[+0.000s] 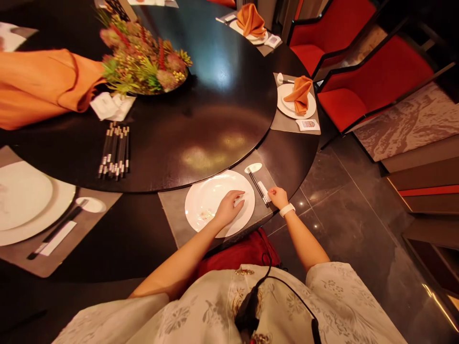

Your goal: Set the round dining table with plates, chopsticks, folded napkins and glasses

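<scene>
My left hand hovers over or rests on a large white plate, its fingers loosely curved and thumb apart, with nothing in it. My right hand, a white band on its wrist, is pinched at the end of a slim white paper packet. That packet lies beside a pair of black chopsticks, whose upper ends lean on a white oval rest. Plate, chopsticks and packet are all on a grey placemat at the table's front edge.
A raised black turntable bears a bundle of chopsticks, orange cloth, white packets and a flower arrangement. Another place setting lies left; one with a folded orange napkin lies right. Red chairs stand beyond.
</scene>
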`<action>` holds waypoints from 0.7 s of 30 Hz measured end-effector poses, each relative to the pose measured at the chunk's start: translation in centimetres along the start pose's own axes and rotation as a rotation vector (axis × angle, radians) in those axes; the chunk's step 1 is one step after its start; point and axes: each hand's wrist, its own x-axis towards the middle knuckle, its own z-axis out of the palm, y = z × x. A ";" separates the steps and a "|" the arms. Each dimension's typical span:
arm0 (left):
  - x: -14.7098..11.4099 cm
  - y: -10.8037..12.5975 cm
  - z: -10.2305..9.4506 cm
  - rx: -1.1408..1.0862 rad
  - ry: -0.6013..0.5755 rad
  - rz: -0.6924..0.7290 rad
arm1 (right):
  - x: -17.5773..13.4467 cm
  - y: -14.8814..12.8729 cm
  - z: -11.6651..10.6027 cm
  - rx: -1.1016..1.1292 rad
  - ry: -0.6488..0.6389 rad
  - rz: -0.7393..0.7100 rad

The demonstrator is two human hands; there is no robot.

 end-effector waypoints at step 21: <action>4.8 -16.3 -35.0 -0.007 0.336 -0.142 | -2.0 -26.3 15.1 -0.360 0.047 -0.584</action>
